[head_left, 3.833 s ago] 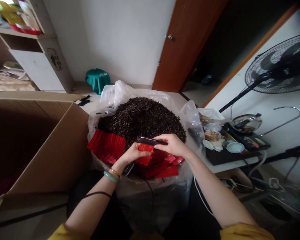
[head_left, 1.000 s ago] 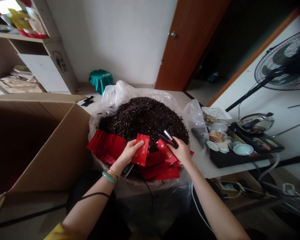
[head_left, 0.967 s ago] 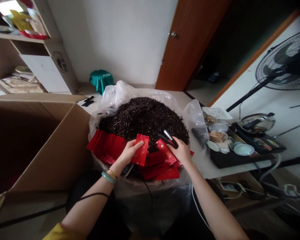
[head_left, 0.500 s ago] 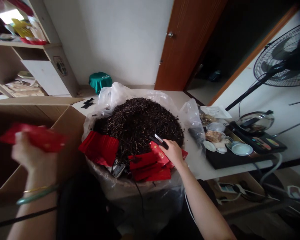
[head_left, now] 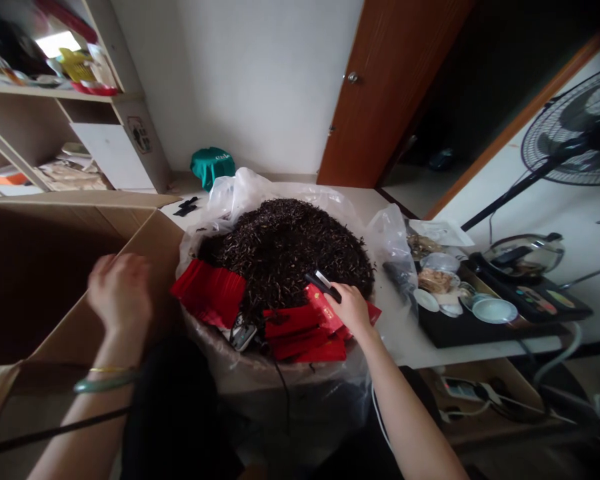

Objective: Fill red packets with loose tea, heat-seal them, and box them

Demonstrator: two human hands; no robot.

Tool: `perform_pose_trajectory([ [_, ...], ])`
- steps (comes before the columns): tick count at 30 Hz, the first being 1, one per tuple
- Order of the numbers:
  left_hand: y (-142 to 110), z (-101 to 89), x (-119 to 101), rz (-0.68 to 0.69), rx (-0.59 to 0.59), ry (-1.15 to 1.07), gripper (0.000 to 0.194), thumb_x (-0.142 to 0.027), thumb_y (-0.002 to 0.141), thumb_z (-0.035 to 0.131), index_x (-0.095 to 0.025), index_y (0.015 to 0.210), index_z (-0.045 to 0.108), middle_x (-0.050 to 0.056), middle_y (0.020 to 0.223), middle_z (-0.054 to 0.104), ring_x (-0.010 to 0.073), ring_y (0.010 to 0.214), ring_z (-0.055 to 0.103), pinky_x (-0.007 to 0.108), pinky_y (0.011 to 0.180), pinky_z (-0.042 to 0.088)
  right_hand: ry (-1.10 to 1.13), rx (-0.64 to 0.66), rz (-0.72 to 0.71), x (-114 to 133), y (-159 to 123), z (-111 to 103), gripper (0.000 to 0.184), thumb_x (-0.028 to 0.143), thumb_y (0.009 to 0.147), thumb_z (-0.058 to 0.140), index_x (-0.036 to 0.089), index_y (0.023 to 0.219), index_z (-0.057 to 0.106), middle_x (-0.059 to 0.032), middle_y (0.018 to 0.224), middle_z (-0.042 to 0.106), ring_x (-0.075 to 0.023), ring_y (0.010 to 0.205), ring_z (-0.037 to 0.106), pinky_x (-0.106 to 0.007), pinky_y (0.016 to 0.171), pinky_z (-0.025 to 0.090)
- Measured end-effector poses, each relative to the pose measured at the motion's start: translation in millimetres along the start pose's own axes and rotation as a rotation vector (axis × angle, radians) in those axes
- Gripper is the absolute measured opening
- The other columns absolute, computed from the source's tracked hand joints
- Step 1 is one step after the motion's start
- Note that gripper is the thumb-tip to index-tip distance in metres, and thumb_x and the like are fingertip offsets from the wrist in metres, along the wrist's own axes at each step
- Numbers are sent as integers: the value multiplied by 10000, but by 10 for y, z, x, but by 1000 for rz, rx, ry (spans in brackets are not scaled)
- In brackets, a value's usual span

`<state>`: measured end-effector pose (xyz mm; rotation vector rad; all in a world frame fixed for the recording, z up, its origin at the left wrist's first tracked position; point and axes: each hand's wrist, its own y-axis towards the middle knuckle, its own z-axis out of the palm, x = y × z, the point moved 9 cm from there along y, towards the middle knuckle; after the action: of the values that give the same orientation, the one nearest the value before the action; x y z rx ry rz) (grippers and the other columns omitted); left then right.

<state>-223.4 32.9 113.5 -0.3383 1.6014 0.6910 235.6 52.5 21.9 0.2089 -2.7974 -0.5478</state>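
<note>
My left hand (head_left: pixel 120 293), slightly blurred, is over the near edge of a cardboard box (head_left: pixel 167 243). Its fingers are loosely stretched and nothing shows in them. In my right hand (head_left: pixel 353 308) is a slim black tool (head_left: pixel 323 285) with a silver strip; its exact kind is unclear. Beneath that hand lies a red packet (head_left: pixel 325 308) with pale print. More red packets (head_left: pixel 303 337) are spread along the near rim, and a neat row of red packets (head_left: pixel 211 293) sits to the left. Behind them rises a heap of dark, dry tea leaves (head_left: pixel 295 233).
Clear plastic sheeting (head_left: pixel 245 193) lines the round container of leaves. Between the packets lies a small grey device (head_left: pixel 243 335) with a cable. On the right, a black tray (head_left: pixel 460 333) holds cups and a glass kettle (head_left: pixel 523 253). A fan (head_left: pixel 575 130) stands beyond.
My left hand has let go of the red packet it held over the box and moved right, toward the box edge. The right hand keeps its grip; the whole view has shifted slightly.
</note>
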Motion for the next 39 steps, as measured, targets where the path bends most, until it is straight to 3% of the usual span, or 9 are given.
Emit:
perform_pose_trajectory([
  [1, -176, 189, 63, 28, -3, -17, 277, -368, 837, 565, -233, 1079, 561, 41, 990, 673, 221, 927, 638, 404, 820, 538, 5, 1, -8, 6, 1, 2, 281, 280, 869, 538, 150, 1082, 667, -135, 1018, 707, -277, 909, 633, -400, 827, 491],
  [5, -1187, 1606, 265, 259, 830, 293, 202, -285, 769, 623, -183, 932, 686, 70, 960, 710, 212, 862, 662, 350, 834, 523, 40, -114, -37, 104, -12, -146, 265, 265, 873, 526, 147, 1052, 682, -143, 1049, 698, -286, 941, 627, -427, 857, 487],
  [8, -1700, 2030, 371, 487, 1072, 577, 249, -219, 752, 664, -161, 991, 696, 111, 1028, 696, 260, 994, 624, 384, 918, 479, 140, -161, -146, 339, -70, -257, 264, 260, 903, 487, 162, 1031, 696, -129, 1001, 708, -264, 933, 626, -414, 878, 491],
  [12, -1811, 2080, 428, 576, 1078, 751, 412, -310, 769, 694, -120, 1133, 651, 146, 1080, 667, 288, 1019, 589, 402, 914, 469, 254, 56, -312, 671, -178, -108, 304, 274, 879, 560, 164, 1147, 655, -114, 1055, 704, -259, 986, 626, -397, 918, 501],
  [15, -1806, 2049, 432, 599, 1070, 762, 342, -306, 789, 683, -135, 1085, 675, 129, 1028, 673, 274, 976, 592, 395, 896, 460, 238, 186, -314, 729, -227, 39, 401, 292, 817, 659, 150, 1191, 633, -129, 1121, 685, -293, 1054, 613, -434, 955, 489],
  [19, -1825, 2061, 460, 636, 1054, 796, 211, -279, 836, 629, -150, 983, 708, 108, 957, 677, 245, 933, 587, 370, 869, 445, 303, 273, -266, 703, -248, 157, 267, 242, 808, 679, 176, 1067, 688, -102, 1018, 705, -254, 974, 656, -383, 895, 527],
  [28, -1785, 2053, 485, 610, 1065, 829, 212, -180, 873, 523, -167, 868, 735, 79, 893, 688, 210, 889, 582, 334, 855, 437, 404, 276, -236, 654, -251, 229, 121, 179, 860, 600, 203, 902, 710, -68, 901, 713, -211, 850, 677, -333, 799, 537],
  [34, -1530, 1914, 375, 574, 831, 819, 295, -112, 807, 559, -178, 1065, 686, 103, 1045, 647, 245, 987, 549, 365, 891, 440, 454, 247, -216, 635, -236, 201, 151, 182, 870, 557, 199, 867, 706, -68, 861, 711, -217, 837, 671, -346, 788, 534],
  [39, -1616, 1926, 398, 545, 1020, 932, 154, -273, 805, 628, -187, 890, 725, 78, 846, 670, 227, 873, 606, 317, 809, 464, 477, 234, -200, 605, -230, 223, 189, 183, 882, 519, 200, 900, 706, -83, 894, 720, -229, 845, 678, -368, 793, 542],
])
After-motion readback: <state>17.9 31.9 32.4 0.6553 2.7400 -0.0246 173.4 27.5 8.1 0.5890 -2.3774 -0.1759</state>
